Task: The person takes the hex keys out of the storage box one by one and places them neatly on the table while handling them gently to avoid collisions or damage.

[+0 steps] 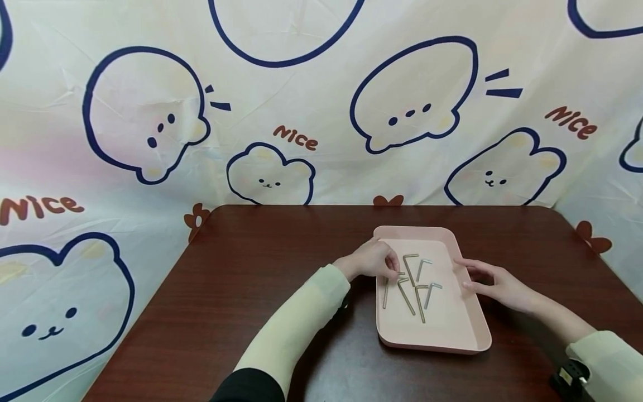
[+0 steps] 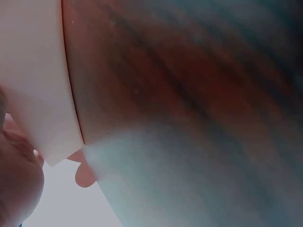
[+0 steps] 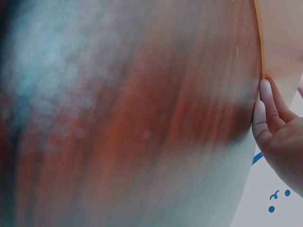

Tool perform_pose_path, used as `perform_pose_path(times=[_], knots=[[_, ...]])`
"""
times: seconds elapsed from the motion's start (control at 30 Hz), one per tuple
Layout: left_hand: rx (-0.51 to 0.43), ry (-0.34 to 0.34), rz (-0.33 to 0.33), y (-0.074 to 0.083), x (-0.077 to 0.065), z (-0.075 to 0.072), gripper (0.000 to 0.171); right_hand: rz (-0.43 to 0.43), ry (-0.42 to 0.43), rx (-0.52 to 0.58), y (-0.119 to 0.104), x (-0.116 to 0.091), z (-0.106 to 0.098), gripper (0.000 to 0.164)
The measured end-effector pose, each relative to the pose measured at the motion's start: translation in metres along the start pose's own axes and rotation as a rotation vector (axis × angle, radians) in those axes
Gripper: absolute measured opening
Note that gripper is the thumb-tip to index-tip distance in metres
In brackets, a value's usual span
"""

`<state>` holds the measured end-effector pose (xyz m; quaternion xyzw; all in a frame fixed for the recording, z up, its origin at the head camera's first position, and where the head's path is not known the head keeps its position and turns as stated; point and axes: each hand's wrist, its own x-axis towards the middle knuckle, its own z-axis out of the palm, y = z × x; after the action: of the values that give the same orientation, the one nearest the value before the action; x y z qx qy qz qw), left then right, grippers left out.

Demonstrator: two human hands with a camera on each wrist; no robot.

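Over the left side of a pale pink tray (image 1: 432, 329), my left hand (image 1: 374, 259) reaches in, thumb and forefinger pinching the short end of an L-shaped hex key (image 1: 385, 296). Its long arm shows below the fingertips, slanting toward the tray's left wall. Several other hex keys lie spread to the right, among them a brass-coloured one (image 1: 406, 296) and a silver one (image 1: 432, 294). My right hand (image 1: 494, 282) rests against the tray's right wall with extended fingers. In the right wrist view, its fingertips (image 3: 265, 87) touch the outside of the tray wall (image 3: 281, 38).
The tray stands on a dark brown wooden table (image 1: 251, 268). Behind and to the left hangs a pale cloth (image 1: 321, 100) printed with bear outlines, meeting the table's far edge.
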<state>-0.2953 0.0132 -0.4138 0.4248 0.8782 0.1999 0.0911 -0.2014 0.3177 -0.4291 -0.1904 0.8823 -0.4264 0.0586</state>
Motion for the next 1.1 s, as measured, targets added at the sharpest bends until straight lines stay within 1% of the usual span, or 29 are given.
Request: perform_pose_path(times=[0.2, 0.27, 0.33, 0.43, 0.5, 0.57, 0.67, 0.73, 0.9, 0.97, 1.1], knots=[[-0.094, 0.017, 0.022, -0.004, 0.000, 0.004, 0.008, -0.001, 0.004, 0.000, 0.000, -0.001, 0.000, 0.055], [-0.166, 0.019, 0.014, -0.004, 0.000, 0.005, 0.006, -0.001, 0.001, 0.002, 0.001, -0.001, 0.001, 0.055], [-0.264, 0.015, -0.009, -0.005, 0.000, 0.005, 0.004, -0.005, 0.002, 0.005, 0.001, -0.001, 0.001, 0.055], [-0.391, 0.015, -0.066, -0.004, 0.000, 0.003, 0.004, -0.006, 0.000, 0.013, 0.002, 0.000, 0.001, 0.056], [-0.442, 0.018, -0.101, -0.004, 0.000, 0.001, 0.004, -0.003, 0.002, 0.016, 0.003, 0.000, 0.001, 0.056], [-0.461, 0.027, -0.126, -0.004, 0.000, -0.001, 0.005, 0.002, 0.000, 0.019, 0.003, 0.000, 0.000, 0.056], [-0.474, 0.055, -0.125, -0.005, -0.002, -0.003, 0.006, 0.010, -0.002, 0.018, 0.004, 0.001, 0.000, 0.056], [-0.476, 0.078, -0.120, -0.005, -0.002, -0.005, 0.006, 0.011, -0.002, 0.019, 0.003, 0.001, 0.000, 0.056], [-0.453, 0.136, -0.080, -0.005, -0.003, -0.013, 0.005, 0.011, 0.001, 0.020, 0.002, 0.001, 0.000, 0.056], [-0.451, 0.147, -0.070, -0.005, -0.003, -0.016, 0.005, 0.007, 0.001, 0.017, 0.002, 0.000, 0.000, 0.056], [-0.478, 0.147, -0.076, -0.005, -0.005, -0.019, 0.007, -0.005, 0.002, 0.019, 0.003, 0.000, 0.001, 0.055]])
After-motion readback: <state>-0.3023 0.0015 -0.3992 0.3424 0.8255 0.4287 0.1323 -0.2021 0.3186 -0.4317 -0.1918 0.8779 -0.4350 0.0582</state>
